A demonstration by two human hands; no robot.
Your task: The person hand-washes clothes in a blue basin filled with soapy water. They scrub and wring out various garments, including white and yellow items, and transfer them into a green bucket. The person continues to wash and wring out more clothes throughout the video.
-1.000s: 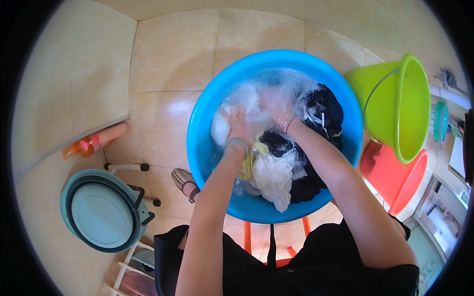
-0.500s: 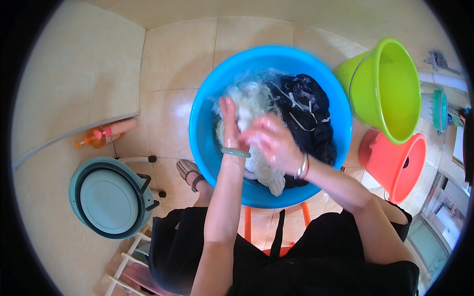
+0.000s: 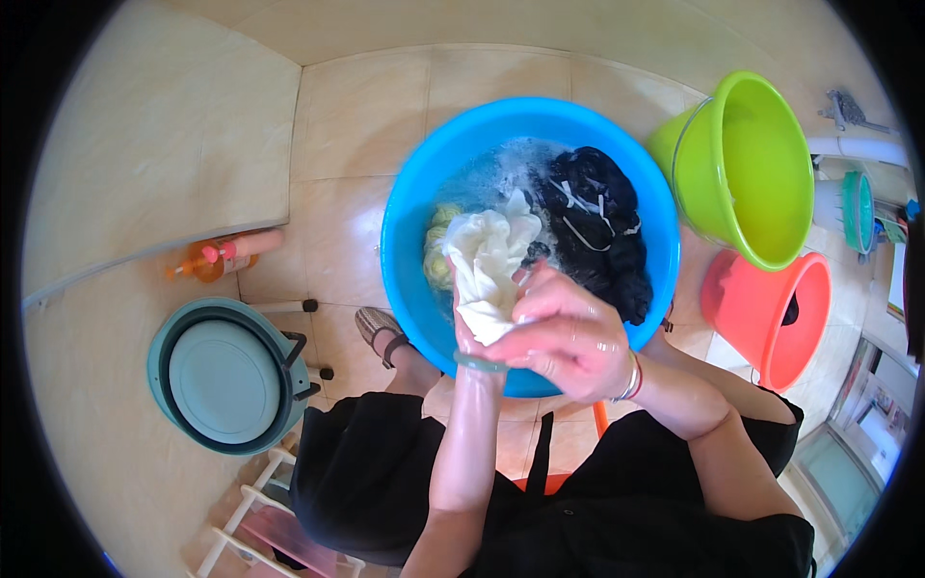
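Note:
A wet white cloth (image 3: 484, 265) is bunched over my left hand (image 3: 464, 337), raised above the blue basin (image 3: 403, 337). The cloth covers the palm and most of the fingers of that hand. My right hand (image 3: 583, 337) closes its fingers on the cloth's near edge, with its thumb beside the green bangle (image 3: 480, 363) on my left wrist. Soapy water (image 3: 506, 169) fills part of the basin. Dark clothes (image 3: 593, 231) with white strings lie in its right side, and a pale yellowish cloth (image 3: 439, 249) sits at its left.
To the right stand a lime-green bucket (image 3: 708, 173) and a coral-red bucket (image 3: 752, 299). Pump bottles (image 3: 236, 250) are by the left wall, above a grey-green folding basin (image 3: 226, 380). A white rack (image 3: 241, 511) is at lower left. My sandalled foot (image 3: 381, 337) rests on the tiles.
The white cloth, formerly among the laundry in the basin, is now lifted over my left hand. My right hand has moved down and right and grips its edge.

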